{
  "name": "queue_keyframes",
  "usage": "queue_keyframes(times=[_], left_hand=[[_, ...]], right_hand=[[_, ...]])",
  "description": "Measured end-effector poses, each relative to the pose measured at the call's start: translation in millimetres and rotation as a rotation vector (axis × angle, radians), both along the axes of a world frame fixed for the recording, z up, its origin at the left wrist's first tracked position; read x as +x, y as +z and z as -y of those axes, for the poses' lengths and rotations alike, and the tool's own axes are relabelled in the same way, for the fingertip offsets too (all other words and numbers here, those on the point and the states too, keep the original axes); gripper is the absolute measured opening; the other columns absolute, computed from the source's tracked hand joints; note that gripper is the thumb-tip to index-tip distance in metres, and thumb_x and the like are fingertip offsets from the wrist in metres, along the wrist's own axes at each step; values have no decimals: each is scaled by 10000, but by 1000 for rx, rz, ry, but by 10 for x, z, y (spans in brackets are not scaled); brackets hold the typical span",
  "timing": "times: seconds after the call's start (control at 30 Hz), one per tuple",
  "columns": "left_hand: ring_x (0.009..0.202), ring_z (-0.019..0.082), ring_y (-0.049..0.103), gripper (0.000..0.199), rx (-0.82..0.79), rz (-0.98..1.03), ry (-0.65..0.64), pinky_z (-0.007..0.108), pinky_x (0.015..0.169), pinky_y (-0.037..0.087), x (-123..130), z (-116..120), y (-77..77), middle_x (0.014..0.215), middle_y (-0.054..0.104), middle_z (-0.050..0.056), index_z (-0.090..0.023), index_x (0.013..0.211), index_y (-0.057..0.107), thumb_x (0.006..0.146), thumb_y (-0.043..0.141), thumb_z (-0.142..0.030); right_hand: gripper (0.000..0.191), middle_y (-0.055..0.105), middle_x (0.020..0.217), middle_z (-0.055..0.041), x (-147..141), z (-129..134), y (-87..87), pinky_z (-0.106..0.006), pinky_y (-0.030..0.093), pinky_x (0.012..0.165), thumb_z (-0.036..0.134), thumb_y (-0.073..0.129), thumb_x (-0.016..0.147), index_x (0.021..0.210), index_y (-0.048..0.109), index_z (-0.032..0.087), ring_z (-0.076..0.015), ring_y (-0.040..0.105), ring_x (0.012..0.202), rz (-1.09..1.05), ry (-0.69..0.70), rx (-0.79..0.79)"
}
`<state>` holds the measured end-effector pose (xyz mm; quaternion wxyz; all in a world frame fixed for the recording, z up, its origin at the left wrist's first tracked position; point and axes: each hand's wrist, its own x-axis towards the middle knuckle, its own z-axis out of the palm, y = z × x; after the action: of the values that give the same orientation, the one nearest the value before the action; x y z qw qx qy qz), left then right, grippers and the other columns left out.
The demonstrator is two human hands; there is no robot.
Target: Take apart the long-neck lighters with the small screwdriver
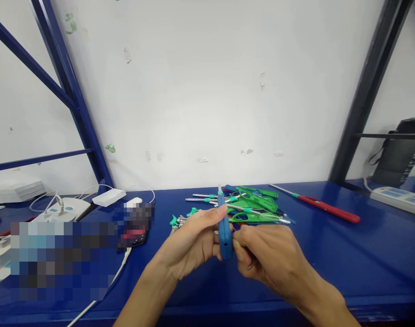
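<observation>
My left hand (195, 234) grips a blue long-necked lighter (224, 234), thumb on one side and fingers behind. The lighter stands on edge towards me, its thin nozzle pointing to the wall. My right hand (270, 247) is closed against the lighter's right side. A small metal end shows below its curled fingers; the rest of that item is hidden. Just beyond my hands lies a pile of green lighter casings (260, 200) and metal nozzle tubes with teal collars (250, 210). Small metal parts with teal pieces (174, 221) lie left of the pile.
A red long-necked lighter (325, 206) lies to the right on the blue table (330, 268). Power strips (69, 209), white cables and a phone (139, 238) are at left, partly blurred out. Another power strip (398, 200) and a black bag (398, 152) stand at right.
</observation>
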<state>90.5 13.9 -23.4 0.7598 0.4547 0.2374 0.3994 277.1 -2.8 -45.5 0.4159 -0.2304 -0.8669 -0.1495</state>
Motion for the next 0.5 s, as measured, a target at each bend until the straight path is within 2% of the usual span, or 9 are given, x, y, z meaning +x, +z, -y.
queue_keyframes(times=[0.07,0.13,0.2,0.27,0.33,0.43,0.5], left_hand=[[537,101,584,330,24,-19,7,199,476,475,12,11,4,697,619,17,-140,834,658,863,801,-435],[532,99,572,296,76,-48,53,197,456,473,13,29,23,715,610,6,-147,926,654,891,773,-415],[543,90,555,320,140,-84,151,192,452,464,1,56,56,767,609,-11,-169,1101,634,899,773,-375],[582,89,558,472,210,-122,266,194,491,464,-22,86,97,834,611,-20,-219,1289,568,890,790,-340],[641,95,573,551,265,-141,346,208,560,475,-53,105,141,887,605,-20,-257,1368,530,890,791,-344],[685,105,561,338,274,-129,390,229,614,472,-97,94,188,900,591,-2,-195,1170,638,914,751,-384],[675,110,542,272,258,-118,418,228,598,449,-109,68,197,846,589,9,-153,988,659,927,721,-411]], right_hand=[[252,520,582,63,4,-1,-5,-255,304,521,45,502,908,751,489,241,-102,423,487,1,-10,32],[261,510,567,63,-19,5,3,-259,309,522,76,496,944,739,489,239,-101,425,475,-46,-12,-2],[269,478,551,71,-49,15,30,-260,310,508,142,481,993,743,480,240,-102,409,458,-137,-37,-181],[261,456,542,76,-55,16,64,-264,315,491,272,481,1037,777,495,248,-118,414,458,-237,-109,-431],[293,522,589,52,-14,-4,83,-270,364,509,400,440,1061,829,546,255,-151,502,520,-313,-187,-615],[397,699,912,-43,110,-67,55,-319,503,724,463,339,1082,991,670,262,-226,672,875,-365,-244,-706],[406,699,1054,-74,180,-114,20,-378,512,886,464,359,1078,1159,709,274,-260,657,1045,-371,-262,-692]])
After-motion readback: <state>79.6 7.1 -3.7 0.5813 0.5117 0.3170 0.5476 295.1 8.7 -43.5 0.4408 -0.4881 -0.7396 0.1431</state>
